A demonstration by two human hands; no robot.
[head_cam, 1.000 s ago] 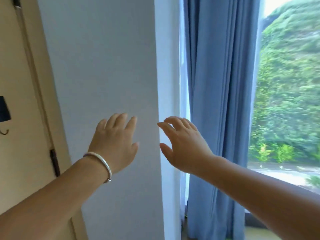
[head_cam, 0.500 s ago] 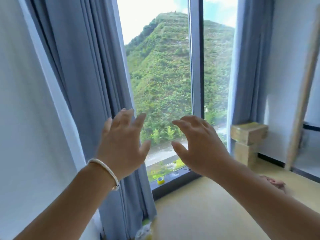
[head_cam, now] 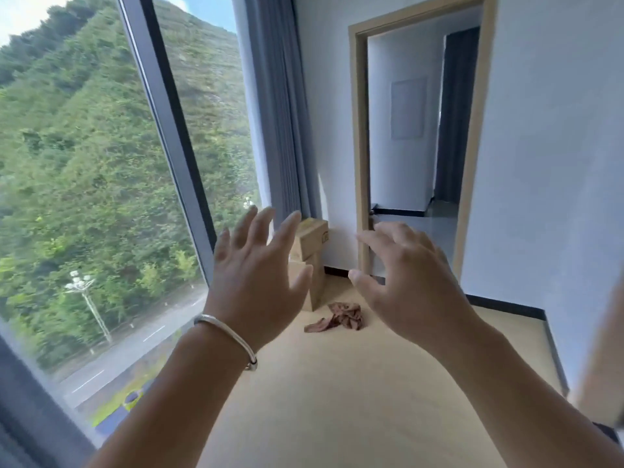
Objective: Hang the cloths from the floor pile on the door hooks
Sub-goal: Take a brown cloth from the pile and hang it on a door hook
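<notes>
A crumpled reddish-brown cloth (head_cam: pixel 339 317) lies on the pale yellow floor far ahead, near the stacked cardboard boxes. My left hand (head_cam: pixel 258 280), with a silver bangle on its wrist, is raised in front of me with fingers spread and holds nothing. My right hand (head_cam: pixel 410 282) is raised beside it, fingers loosely bent, also empty. Both hands hover well above and short of the cloth. No door hooks are in view.
Two stacked cardboard boxes (head_cam: pixel 312 261) stand in the corner by a blue-grey curtain (head_cam: pixel 280 106). A large window (head_cam: pixel 101 184) fills the left side. An open doorway (head_cam: pixel 417 136) with a tan frame is ahead right. A blurred tan edge (head_cam: pixel 604 359) is at far right.
The view has swung right from the wall and curtain, past the window, to the room corner and doorway. The floor cloth has come into view. Both hands stay raised and empty.
</notes>
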